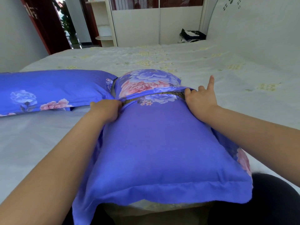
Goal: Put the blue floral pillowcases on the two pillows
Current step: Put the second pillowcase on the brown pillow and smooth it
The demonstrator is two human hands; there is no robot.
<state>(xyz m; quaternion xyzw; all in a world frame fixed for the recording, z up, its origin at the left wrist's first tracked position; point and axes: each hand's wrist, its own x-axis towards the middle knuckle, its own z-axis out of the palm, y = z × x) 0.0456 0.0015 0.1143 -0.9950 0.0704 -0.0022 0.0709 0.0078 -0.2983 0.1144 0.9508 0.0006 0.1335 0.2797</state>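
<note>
A pillow in a blue floral pillowcase [155,140] lies lengthwise on the bed in front of me, its flanged end hanging over the near edge. Across its far part runs the case's opening, where a thin strip of brownish pillow fabric [154,95] shows. My left hand [105,111] grips the hem of the opening at its left end. My right hand [200,99] pinches the hem at the right end, with one finger sticking up. A second pillow in a matching blue floral case [48,90] lies flat at the left.
The bed [162,62] carries a white sheet with pale yellow flowers. A black and white bundle [191,35] sits at its far side by the white headboard [251,21]. A white wardrobe [138,21], a corner shelf and a dark red door stand behind.
</note>
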